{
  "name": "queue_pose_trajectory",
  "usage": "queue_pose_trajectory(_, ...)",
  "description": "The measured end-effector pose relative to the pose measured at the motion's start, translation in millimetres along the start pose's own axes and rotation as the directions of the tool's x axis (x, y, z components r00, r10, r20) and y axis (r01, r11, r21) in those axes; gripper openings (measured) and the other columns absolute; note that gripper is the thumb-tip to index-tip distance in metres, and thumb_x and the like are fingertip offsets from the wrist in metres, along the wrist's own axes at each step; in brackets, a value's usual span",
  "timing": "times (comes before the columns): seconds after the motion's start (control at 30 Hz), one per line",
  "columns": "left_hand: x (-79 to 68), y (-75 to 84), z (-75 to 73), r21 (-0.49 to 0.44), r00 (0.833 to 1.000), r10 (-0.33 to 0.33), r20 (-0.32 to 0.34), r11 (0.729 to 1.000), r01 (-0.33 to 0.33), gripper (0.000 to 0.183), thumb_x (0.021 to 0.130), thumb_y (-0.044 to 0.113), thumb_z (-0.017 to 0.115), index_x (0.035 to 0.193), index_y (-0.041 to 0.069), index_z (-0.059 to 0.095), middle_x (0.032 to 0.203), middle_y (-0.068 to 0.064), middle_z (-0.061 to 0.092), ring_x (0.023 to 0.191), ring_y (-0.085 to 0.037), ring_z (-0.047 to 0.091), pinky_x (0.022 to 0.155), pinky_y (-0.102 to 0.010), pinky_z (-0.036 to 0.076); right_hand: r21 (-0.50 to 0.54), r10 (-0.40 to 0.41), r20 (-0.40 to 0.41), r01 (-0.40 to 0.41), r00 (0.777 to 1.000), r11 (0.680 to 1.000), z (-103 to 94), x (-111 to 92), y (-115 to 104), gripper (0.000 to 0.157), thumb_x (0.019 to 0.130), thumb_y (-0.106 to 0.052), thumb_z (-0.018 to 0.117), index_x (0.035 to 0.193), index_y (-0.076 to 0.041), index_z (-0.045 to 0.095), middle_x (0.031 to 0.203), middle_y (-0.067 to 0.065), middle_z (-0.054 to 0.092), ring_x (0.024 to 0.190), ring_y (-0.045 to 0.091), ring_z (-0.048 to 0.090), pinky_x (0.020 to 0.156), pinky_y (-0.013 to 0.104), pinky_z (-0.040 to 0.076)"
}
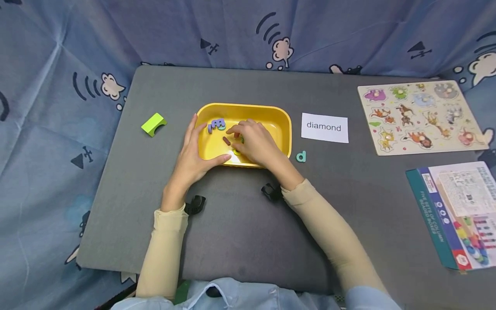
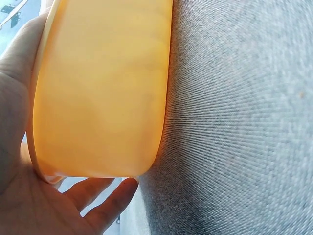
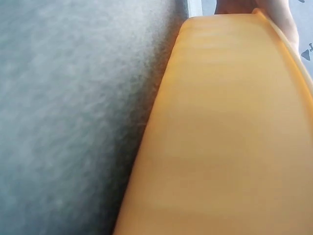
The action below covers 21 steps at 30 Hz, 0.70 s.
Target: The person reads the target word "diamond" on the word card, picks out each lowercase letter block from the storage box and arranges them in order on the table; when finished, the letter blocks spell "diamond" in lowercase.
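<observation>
yellow tray (image 1: 277, 125) sits mid-table (image 1: 232, 241); narrow gap off its r. rim b4 card (image 1: 324, 133) & letter d (image 1: 301, 156); wider gap l. to green block (image 1: 149, 125); my l. hand (image 1: 190, 161) grips tray's l. end, thumb along near rim; my r. hand (image 1: 255, 142) dips in over near rim, fingers bent by purple letter (image 1: 218, 123); can't tell if they pinch anything

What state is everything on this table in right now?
Yellow tray: upright, letters inside.
Left hand: gripping the tray's left end.
Right hand: reaching inside, grip unclear.
Letter d: lying outside the tray.
Word card: flat, "diamond" facing up.
Green block: left of the tray, untouched.
Puzzle board: flat, pictures up.
Box: lying flat, untouched.
</observation>
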<state>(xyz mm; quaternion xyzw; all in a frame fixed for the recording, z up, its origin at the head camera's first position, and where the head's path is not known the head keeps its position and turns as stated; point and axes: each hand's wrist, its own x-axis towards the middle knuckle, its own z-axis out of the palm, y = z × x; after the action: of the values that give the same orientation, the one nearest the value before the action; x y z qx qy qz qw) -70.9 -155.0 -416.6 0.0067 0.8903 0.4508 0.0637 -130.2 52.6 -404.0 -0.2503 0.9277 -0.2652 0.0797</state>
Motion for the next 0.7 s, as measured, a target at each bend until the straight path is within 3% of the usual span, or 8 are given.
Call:
queue_pose_trajectory(0.37, -0.8, -0.7, -0.2, -0.012, 1.0, 0.005, 0.007, 1.0, -0.005, 0.109, 0.078, 0.053, 0.09, 0.165, 0.019, 0.033, 0.178, 0.02, -0.003, 0.162, -0.03, 0.024, 0.124, -0.065, 0.03, -0.042, 0.033, 0.118, -0.028, 0.992, 0.999, 2.3, 16.2, -7.1, 0.031, 0.097, -0.011, 0.075, 0.128, -0.014, 0.077, 0.092, 0.006, 0.069, 0.092, 0.025, 0.056, 0.089, 0.043, 0.041)
queue_pose_trajectory(0.7, -0.2, -1.8, 0.1, -0.011, 1.0, 0.017, 0.003, 1.0, -0.017, 0.108, 0.08, 0.053, 0.089, 0.166, 0.018, 0.032, 0.179, 0.017, -0.002, 0.162, -0.03, 0.024, 0.123, -0.065, 0.03, -0.03, 0.014, 0.146, -0.009, 0.989, 0.999, 5.3, 21.2, -8.4, 0.035, 0.099, -0.008, 0.072, 0.133, -0.013, 0.075, 0.085, 0.007, 0.064, 0.084, 0.024, 0.054, 0.081, 0.037, 0.036)
